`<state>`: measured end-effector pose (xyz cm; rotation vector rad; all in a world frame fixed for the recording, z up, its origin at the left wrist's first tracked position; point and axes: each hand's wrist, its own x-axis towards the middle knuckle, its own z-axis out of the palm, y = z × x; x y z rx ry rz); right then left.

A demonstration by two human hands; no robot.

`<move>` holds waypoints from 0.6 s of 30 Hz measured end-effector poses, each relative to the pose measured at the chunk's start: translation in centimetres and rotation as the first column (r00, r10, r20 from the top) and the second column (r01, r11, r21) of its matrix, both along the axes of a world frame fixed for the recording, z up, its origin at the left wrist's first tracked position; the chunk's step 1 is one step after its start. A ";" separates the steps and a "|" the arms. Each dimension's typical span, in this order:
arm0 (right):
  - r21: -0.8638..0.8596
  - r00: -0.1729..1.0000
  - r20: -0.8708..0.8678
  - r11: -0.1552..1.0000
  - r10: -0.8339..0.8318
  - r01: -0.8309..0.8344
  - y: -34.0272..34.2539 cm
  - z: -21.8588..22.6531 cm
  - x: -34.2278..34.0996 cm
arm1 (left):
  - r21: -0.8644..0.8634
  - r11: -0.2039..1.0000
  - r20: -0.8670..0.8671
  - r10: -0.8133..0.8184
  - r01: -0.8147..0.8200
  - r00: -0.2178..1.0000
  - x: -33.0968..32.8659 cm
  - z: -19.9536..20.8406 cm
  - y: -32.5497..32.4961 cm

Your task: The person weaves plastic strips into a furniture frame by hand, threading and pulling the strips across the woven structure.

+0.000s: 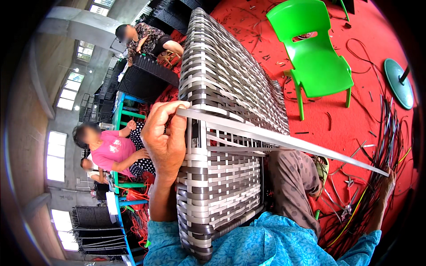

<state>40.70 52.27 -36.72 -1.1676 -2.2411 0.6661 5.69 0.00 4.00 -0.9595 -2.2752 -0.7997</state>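
A long flat silver-grey strip [284, 139] is stretched between my two hands, across the woven furniture piece [233, 186] and out over the floor. My left hand [166, 137] pinches one end between thumb and fingers at the piece's left edge. Far to the right, my right hand [387, 188] is closed on the other end of the strip. The piece stands against my lap, covered in white, grey and dark brown flat strips in a tight weave. Near its middle is an unwoven gap [244, 144] where bare bars and a few strips show.
A green plastic chair [317, 66] stands on the red floor beyond the piece. Loose dark strips [384, 148] lie in a heap at right, near a round green disc base [398, 84]. At left, a person in pink [113, 150] and another in a patterned top [146, 40] sit.
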 end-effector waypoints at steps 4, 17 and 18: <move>0.155 0.998 -0.058 0.988 0.016 -0.007 0.6 2.3 -0.9 | 0.020 1.000 0.055 0.018 -0.019 0.998 0.5 0.2 0.1; -0.217 0.703 -0.697 0.976 -0.141 -0.019 7.1 18.6 -0.8 | 0.077 0.992 0.215 0.079 -0.098 0.973 -1.7 -0.9 -4.4; -0.271 0.636 -0.748 0.962 -0.190 -0.032 6.9 19.4 -0.7 | 0.077 0.992 0.216 0.085 -0.104 0.973 -1.5 -0.7 -4.6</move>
